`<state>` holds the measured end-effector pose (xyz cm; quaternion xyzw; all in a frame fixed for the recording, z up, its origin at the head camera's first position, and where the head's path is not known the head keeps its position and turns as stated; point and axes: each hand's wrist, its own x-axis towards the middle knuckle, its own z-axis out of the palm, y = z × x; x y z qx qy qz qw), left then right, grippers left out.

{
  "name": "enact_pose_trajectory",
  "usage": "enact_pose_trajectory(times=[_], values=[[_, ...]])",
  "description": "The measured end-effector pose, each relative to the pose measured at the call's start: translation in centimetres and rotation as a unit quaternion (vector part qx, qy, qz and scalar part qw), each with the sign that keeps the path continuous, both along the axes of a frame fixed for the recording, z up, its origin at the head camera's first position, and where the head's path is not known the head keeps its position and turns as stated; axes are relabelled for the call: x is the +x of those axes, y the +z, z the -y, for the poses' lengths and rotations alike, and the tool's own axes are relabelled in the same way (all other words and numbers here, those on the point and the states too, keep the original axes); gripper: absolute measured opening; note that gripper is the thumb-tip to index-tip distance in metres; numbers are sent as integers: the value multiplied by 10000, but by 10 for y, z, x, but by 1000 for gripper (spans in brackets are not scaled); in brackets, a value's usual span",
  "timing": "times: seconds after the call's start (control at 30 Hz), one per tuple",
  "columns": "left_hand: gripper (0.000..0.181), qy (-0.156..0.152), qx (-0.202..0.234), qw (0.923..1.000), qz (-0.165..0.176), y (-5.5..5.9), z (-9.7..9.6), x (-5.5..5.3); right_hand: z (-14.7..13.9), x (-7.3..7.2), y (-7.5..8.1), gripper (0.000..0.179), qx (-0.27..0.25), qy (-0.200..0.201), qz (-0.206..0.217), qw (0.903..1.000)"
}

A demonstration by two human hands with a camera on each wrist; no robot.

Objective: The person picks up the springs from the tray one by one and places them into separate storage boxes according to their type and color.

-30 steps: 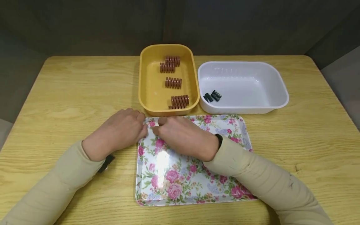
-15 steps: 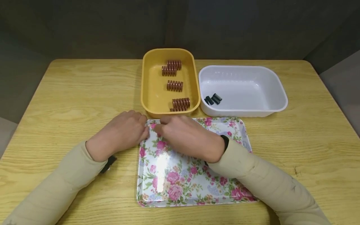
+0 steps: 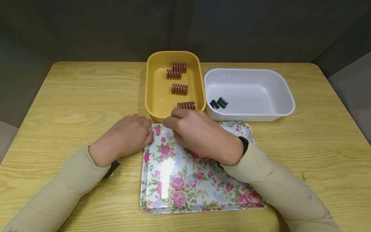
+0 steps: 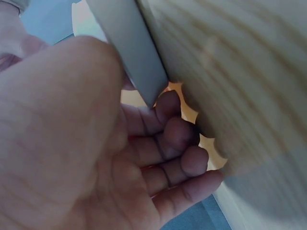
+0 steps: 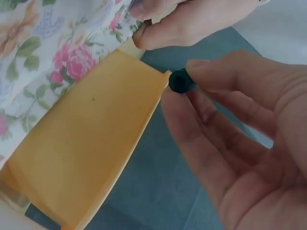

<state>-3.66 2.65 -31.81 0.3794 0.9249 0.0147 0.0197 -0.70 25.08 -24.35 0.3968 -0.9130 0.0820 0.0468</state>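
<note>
A small dark green spring [image 5: 180, 81], seen end-on in the right wrist view, is pinched between the thumb and fingertips of my right hand [image 5: 249, 110]. In the head view the right hand [image 3: 203, 137] is over the far edge of the floral tray [image 3: 200, 193], right at the near rim of the yellow bin [image 3: 155, 83]. My left hand [image 3: 121, 138] grips the tray's far left corner. In the left wrist view its curled fingers [image 4: 181, 134] lie at the underside of the tray edge [image 4: 134, 52], close to the wood tabletop.
Several thick brown springs [image 3: 179, 89] lie in the yellow bin; the right hand covers part of its near end. Touching or close beside it stands a white bin [image 3: 255, 100] with a few small dark green springs [image 3: 222, 102] in its near left corner.
My right hand has moved right and away from me, off the tray's far left corner to the yellow bin's near rim. The left hand has kept its hold on the tray corner.
</note>
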Motion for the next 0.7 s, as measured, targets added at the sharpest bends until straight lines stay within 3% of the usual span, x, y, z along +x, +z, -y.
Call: enact_pose_trajectory(times=[0.4, 0.7], values=[[28, 5, 6, 9999, 116, 1, 1, 0, -23, -4, 15, 18, -452, -367, -165, 9982], [28, -32, 75, 10000, 32, 0, 2, 1, -37, -12, 18, 22, -705, -761, 15, 9946]])
